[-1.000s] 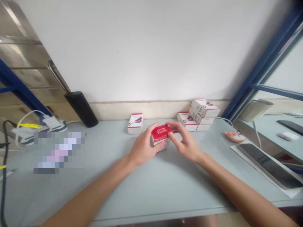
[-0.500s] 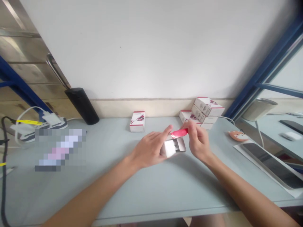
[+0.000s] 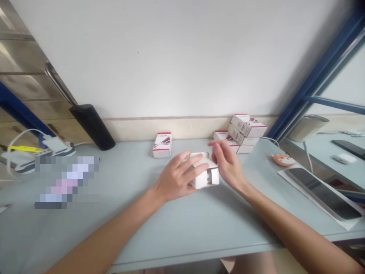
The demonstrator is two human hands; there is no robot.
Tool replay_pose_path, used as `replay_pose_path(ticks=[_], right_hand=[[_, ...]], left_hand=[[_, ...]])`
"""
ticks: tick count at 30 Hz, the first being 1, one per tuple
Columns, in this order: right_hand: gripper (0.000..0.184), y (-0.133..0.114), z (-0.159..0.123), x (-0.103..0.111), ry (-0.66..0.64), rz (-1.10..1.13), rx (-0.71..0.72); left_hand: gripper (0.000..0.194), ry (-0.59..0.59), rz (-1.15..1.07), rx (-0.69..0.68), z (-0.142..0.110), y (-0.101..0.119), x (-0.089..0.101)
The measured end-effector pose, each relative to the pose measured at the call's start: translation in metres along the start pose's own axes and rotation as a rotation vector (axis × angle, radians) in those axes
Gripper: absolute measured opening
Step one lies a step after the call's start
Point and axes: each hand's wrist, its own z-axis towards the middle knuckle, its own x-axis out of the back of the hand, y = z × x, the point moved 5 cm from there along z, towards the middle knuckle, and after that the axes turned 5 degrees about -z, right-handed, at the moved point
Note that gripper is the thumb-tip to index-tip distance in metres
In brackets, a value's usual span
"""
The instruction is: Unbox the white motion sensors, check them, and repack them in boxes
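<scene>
White cardboard box (image 3: 203, 173) on our pale grey surface (image 3: 176, 232), right in front of us, with its open end showing. Our left hand (image 3: 176, 179) has its fingers (image 3: 195, 163) spread over the top, holding it, while our right hand (image 3: 226, 163) hovers just beside it, fingers loosely apart. Stacked small boxes (image 3: 246, 125) sit behind, plus a lone box (image 3: 162, 145) further left.

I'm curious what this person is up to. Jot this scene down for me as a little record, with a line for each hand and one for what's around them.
Left hand: fingers curled over a white opened carton
Right hand: open, raised beside the carton, contact unclear
Around: red-trimmed white boxes stacked behind, a lone box, a black bottle, all on a pale grey table
</scene>
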Motion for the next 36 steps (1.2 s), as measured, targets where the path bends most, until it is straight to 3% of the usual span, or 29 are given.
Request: replay_pose_path(ticks=[3, 5, 7, 9, 13, 19, 22, 27, 32, 36], right_hand=[[0.021, -0.015, -0.007, 0.009, 0.145, -0.126, 0.405], [0.023, -0.024, -0.012, 0.005, 0.069, -0.216, 0.608], [0.028, -0.029, -0.015, -0.001, -0.036, -0.315, 0.690], [0.032, -0.030, -0.015, -0.006, -0.091, -0.419, 0.700], [0.032, -0.028, -0.014, -0.005, -0.021, -0.551, 0.691], [0.042, -0.029, -0.022, -0.009, -0.070, -0.677, 0.824], [0.039, -0.033, -0.022, -0.004, 0.053, -0.697, 0.825], [0.008, -0.035, -0.016, 0.007, 0.252, -0.661, 0.754], [0.021, -0.035, -0.012, 0.005, 0.155, -0.664, 0.714], [0.027, -0.041, -0.013, 0.004, 0.097, -0.750, 0.731]], left_hand=[[0.059, 0.060, 0.012, 0.148, 0.000, -0.014, 0.004], [0.059, 0.111, 0.034, 0.259, -0.002, -0.026, 0.007], [0.057, 0.101, 0.002, 0.320, -0.004, -0.036, 0.007], [0.054, 0.048, -0.052, 0.361, -0.008, -0.043, 0.005], [0.045, -0.021, -0.051, 0.412, -0.015, -0.047, 0.001], [0.028, -0.025, 0.002, 0.325, -0.011, -0.034, 0.000], [0.039, -0.023, -0.052, 0.415, -0.007, -0.033, 0.003], [0.044, 0.038, -0.213, 0.516, -0.006, -0.027, 0.006], [0.043, 0.011, -0.268, 0.603, -0.010, -0.027, -0.002], [0.045, 0.015, -0.164, 0.547, -0.009, -0.028, -0.002]])
